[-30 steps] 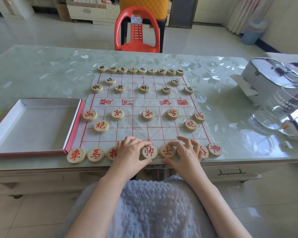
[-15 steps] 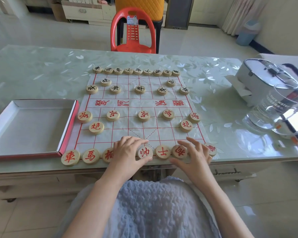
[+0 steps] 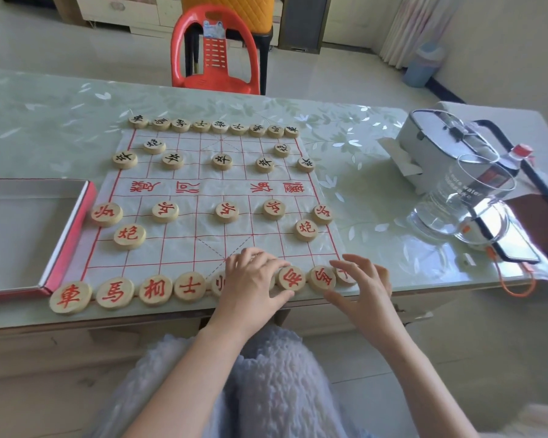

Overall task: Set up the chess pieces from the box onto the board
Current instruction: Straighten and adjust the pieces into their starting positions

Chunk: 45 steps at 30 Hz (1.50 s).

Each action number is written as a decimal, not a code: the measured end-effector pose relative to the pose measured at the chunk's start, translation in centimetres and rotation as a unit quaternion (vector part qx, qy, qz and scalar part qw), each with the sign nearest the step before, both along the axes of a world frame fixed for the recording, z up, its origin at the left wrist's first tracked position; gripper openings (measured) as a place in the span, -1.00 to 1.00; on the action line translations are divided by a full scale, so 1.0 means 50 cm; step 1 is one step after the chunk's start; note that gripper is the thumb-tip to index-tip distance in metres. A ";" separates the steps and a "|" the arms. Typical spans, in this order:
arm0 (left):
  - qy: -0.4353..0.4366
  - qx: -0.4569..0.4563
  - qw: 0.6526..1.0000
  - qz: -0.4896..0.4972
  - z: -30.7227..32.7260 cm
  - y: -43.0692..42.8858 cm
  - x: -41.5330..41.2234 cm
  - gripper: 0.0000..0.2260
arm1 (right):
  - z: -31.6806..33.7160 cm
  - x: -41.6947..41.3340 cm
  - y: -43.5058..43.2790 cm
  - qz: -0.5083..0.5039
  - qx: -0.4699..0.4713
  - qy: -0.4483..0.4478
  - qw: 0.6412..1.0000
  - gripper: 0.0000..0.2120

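Observation:
A white paper chess board (image 3: pixel 187 245) with red lines lies on the table. Round wooden pieces stand on it: black-lettered ones in the far rows (image 3: pixel 200 125), red-lettered ones in the near rows (image 3: pixel 163 211). The near row (image 3: pixel 111 293) runs along the table's front edge. My left hand (image 3: pixel 253 279) lies flat over the middle of that row, covering one or two pieces. My right hand (image 3: pixel 361 279) hovers with spread fingers at the row's right end, touching the last piece (image 3: pixel 345 276). The red-rimmed box (image 3: pixel 65 235) at the left looks empty.
A glass jug (image 3: pixel 465 200), a grey lidded container (image 3: pixel 440 143) and a phone on an orange cable (image 3: pixel 503 235) crowd the table's right side. A red plastic chair (image 3: pixel 215 52) stands beyond the far edge. My lap, in pale fabric, is below the table.
Both hands have slid to the right along the near row. The pieces left of the middle, earlier under my left hand, now show.

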<state>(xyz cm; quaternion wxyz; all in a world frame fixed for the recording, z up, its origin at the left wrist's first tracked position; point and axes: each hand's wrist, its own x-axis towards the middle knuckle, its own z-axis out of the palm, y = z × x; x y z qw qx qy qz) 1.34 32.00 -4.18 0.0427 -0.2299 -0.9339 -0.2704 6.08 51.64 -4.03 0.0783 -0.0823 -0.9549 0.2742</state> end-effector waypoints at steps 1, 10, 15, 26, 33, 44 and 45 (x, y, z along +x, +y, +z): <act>0.006 -0.005 1.000 0.005 0.000 0.006 -0.001 -0.56 | -0.002 -0.003 -0.001 -0.002 0.001 0.004 1.000 -0.56; -0.011 -0.049 0.998 0.049 -0.007 0.034 -0.018 -0.55 | -0.022 -0.030 -0.004 -0.001 0.054 -0.009 0.999 -0.53; -0.046 -0.016 0.999 -0.004 -0.009 0.032 -0.015 -0.59 | -0.013 -0.030 -0.009 0.031 0.037 -0.034 0.998 -0.62; 0.000 -0.043 0.999 0.033 -0.008 0.042 -0.012 -0.42 | -0.023 -0.028 -0.004 -0.002 0.060 -0.012 0.998 -0.47; -0.027 -0.004 0.999 0.039 -0.012 0.051 -0.009 -0.62 | -0.018 -0.030 -0.008 0.039 0.053 -0.021 0.998 -0.58; -0.018 -0.032 0.998 0.057 -0.011 0.038 -0.009 -0.47 | -0.023 -0.034 -0.005 0.020 0.077 -0.031 0.996 -0.42; -0.016 -0.030 0.998 0.059 -0.013 0.039 -0.009 -0.49 | -0.024 -0.036 -0.004 0.021 0.081 -0.027 0.996 -0.47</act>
